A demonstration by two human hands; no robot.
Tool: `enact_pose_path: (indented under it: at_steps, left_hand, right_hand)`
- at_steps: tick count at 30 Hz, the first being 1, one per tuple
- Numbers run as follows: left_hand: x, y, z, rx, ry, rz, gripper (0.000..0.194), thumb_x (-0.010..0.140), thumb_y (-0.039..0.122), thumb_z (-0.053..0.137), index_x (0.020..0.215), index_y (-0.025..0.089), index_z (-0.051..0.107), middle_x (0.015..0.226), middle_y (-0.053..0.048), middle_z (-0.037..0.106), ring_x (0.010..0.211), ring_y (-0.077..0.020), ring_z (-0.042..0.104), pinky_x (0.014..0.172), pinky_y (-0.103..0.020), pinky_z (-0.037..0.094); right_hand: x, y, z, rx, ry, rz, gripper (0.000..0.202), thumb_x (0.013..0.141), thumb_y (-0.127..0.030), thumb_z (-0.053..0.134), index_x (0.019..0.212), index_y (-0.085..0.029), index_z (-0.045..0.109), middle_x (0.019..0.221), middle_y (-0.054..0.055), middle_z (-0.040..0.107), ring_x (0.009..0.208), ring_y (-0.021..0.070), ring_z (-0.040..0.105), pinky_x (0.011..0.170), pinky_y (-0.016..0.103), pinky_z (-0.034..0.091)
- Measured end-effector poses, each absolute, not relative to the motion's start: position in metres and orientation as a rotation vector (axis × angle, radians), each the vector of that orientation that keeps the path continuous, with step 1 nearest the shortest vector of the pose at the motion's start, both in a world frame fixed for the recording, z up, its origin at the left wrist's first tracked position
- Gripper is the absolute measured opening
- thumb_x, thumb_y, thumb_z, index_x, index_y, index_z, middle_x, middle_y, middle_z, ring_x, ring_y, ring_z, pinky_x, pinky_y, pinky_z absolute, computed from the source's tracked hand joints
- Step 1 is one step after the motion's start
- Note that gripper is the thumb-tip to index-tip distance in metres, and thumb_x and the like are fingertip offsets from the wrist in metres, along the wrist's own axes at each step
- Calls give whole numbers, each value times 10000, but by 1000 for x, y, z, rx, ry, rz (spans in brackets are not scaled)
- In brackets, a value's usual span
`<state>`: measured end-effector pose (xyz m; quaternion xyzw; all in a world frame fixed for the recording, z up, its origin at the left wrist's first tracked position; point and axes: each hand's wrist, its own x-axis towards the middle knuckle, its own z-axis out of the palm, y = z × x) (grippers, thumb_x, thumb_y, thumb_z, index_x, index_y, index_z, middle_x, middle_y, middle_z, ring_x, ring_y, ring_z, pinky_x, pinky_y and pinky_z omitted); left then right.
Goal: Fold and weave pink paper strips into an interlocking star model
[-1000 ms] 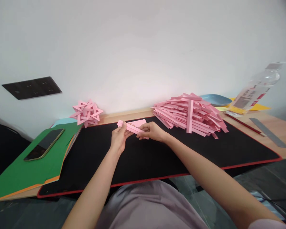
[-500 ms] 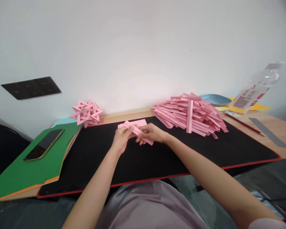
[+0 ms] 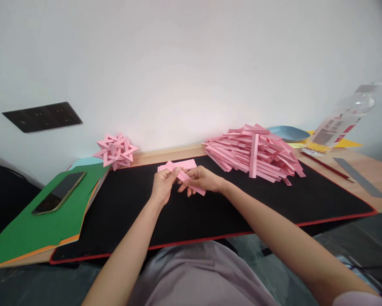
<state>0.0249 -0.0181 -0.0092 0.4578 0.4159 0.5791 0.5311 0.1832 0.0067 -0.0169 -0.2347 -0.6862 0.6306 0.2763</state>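
Between my two hands a pink paper strip (image 3: pixel 182 174) slants down to the right above the mat. My left hand (image 3: pixel 163 183) pinches its upper left end between thumb and fingers. Lower down, my right hand (image 3: pixel 205 178) grips the strip, with some fingertips showing beneath it. Just behind the hands, more flat pink paper (image 3: pixel 189 164) lies on the black mat (image 3: pixel 184 221), partly hidden. Right of my right hand rises a large heap of folded pink strips (image 3: pixel 238 148). A pink star-shaped paper model (image 3: pixel 117 151) sits at the back left.
Green paper sheets (image 3: pixel 25 225) carry a phone (image 3: pixel 60 193) on the left. At the right are a blue dish (image 3: pixel 288 133), a tilted-looking clear bottle (image 3: pixel 337 121), a dark red pencil (image 3: pixel 328 166) and a grey ruler (image 3: pixel 360 177). A pale wall (image 3: pixel 184 76) stands behind the table.
The fingers of my right hand have shifted slightly along the paper strip, and the strip looks flatter. Everything else stays in place.
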Motion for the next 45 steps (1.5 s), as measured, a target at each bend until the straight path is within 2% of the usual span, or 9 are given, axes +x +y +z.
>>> enact_pose_path:
  at_steps: [6,9,14,19,25,29,36,41,45]
  left_hand:
    - [25,-18,-6,988,974,1402,315,559,325,763,742,78,693,705,-108,691,563,-153,612,593,-277,476]
    - [23,-17,-5,910,980,1359,319,521,309,788,707,72,682,682,-107,684,537,-141,604,576,-271,476]
    - [22,-16,-7,1019,1098,1467,273,506,289,795,657,93,680,610,-67,669,549,-171,624,627,-320,508]
    - [21,-15,-6,962,1140,1481,259,497,281,797,607,86,667,582,-62,655,503,-146,603,574,-285,508]
    - [18,-11,-8,796,1155,1440,271,454,273,815,544,104,623,507,-36,609,449,-103,558,424,-193,400]
    - [19,-10,-10,825,1178,1507,281,457,274,813,500,104,594,484,-20,586,424,-68,508,423,-184,378]
    - [18,-11,-8,802,1128,1435,297,459,282,813,607,96,635,570,-38,627,483,-90,550,465,-197,422]
    - [20,-15,-6,967,1127,1471,287,515,321,786,643,100,656,642,-43,652,562,-115,594,575,-249,492]
    - [22,-16,-9,981,1145,1450,277,507,321,788,599,103,643,597,-31,634,540,-117,583,581,-270,498]
  right_hand:
    - [182,7,-15,-540,-1838,1720,426,730,-425,629,954,-68,574,859,133,686,630,136,654,585,244,517]
    - [180,7,-15,-521,-1826,1726,438,722,-446,630,939,-70,572,839,122,685,669,148,659,631,263,523]
    - [180,7,-15,-612,-1915,1580,391,754,-451,586,894,-87,575,815,102,685,577,106,612,502,204,463]
    - [179,8,-14,-654,-2030,1393,287,805,-389,527,832,-109,585,777,62,690,470,56,491,448,183,380]
    - [175,9,-12,-670,-2019,1486,268,816,-370,512,823,-103,529,847,119,687,588,111,630,505,206,461]
    - [173,10,-16,-670,-2011,1501,272,813,-376,522,798,-105,517,822,123,687,631,139,656,555,239,503]
    - [175,8,-14,-691,-1984,1471,235,831,-341,510,763,-118,478,823,124,689,645,144,663,558,241,511]
    - [181,7,-12,-768,-1965,1437,254,819,-340,521,813,-86,537,828,132,687,651,142,663,580,249,520]
    - [179,5,-12,-769,-1926,1416,245,788,-327,565,821,-85,565,820,117,689,659,146,664,608,260,520]
